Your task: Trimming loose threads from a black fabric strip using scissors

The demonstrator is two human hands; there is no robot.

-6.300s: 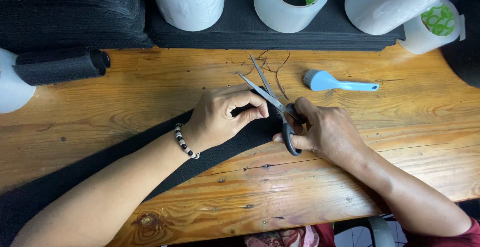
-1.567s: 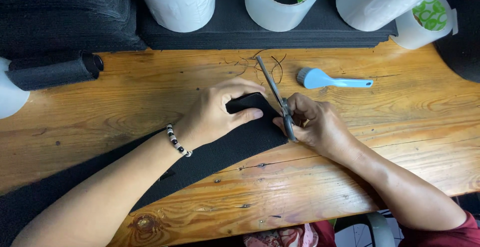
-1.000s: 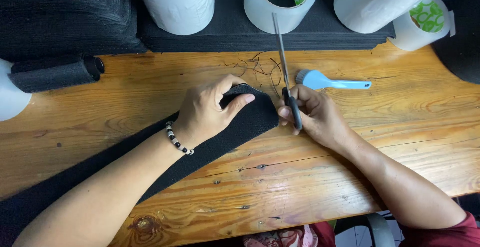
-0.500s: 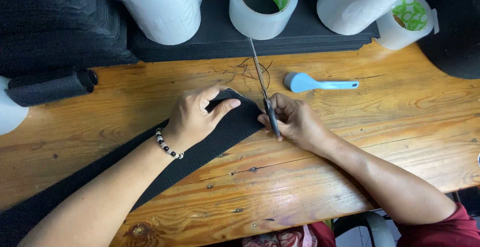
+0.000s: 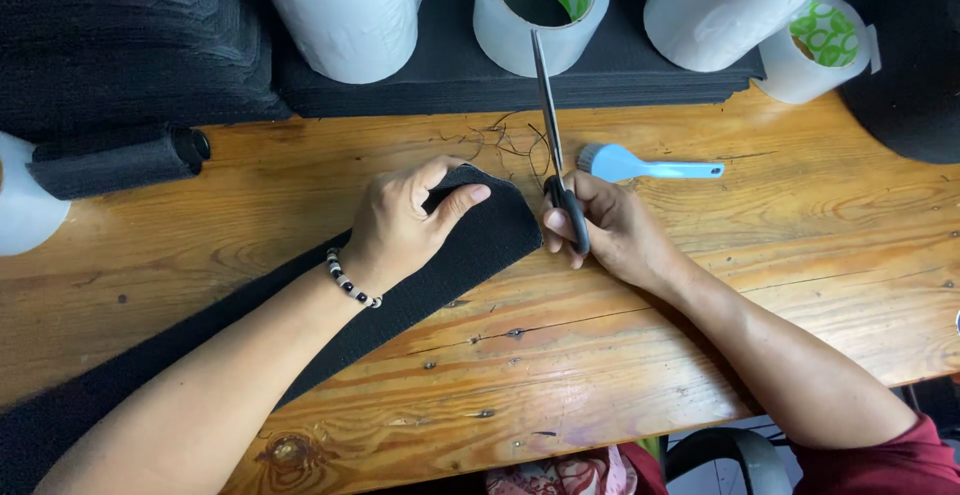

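I look down on a wooden table [image 5: 700, 285] with a long black fabric strip [image 5: 440, 275] running from my near left up to a rounded end between my hands. Beyond my hands a stack of black sheets [image 5: 450, 65] carries white tape rolls [image 5: 345, 10]; a rolled black piece [image 5: 115, 165] lies far off my left hand. My left hand [image 5: 405, 225] presses flat on the strip's end, fingers spread, thumb across the top. My right hand [image 5: 610, 230] is clamped round the black handles of the scissors [image 5: 555, 135], whose blades look closed and point away from me, just right of the strip's end. A blue brush [image 5: 640, 166] lies just beyond my right hand, and loose black threads [image 5: 500, 140] scatter ahead of both hands. I judge this as a pause in trimming the end; the next cut would call for bringing the blades back to the edge. My left hand hides part of that edge, and the strip's other end runs out of view.
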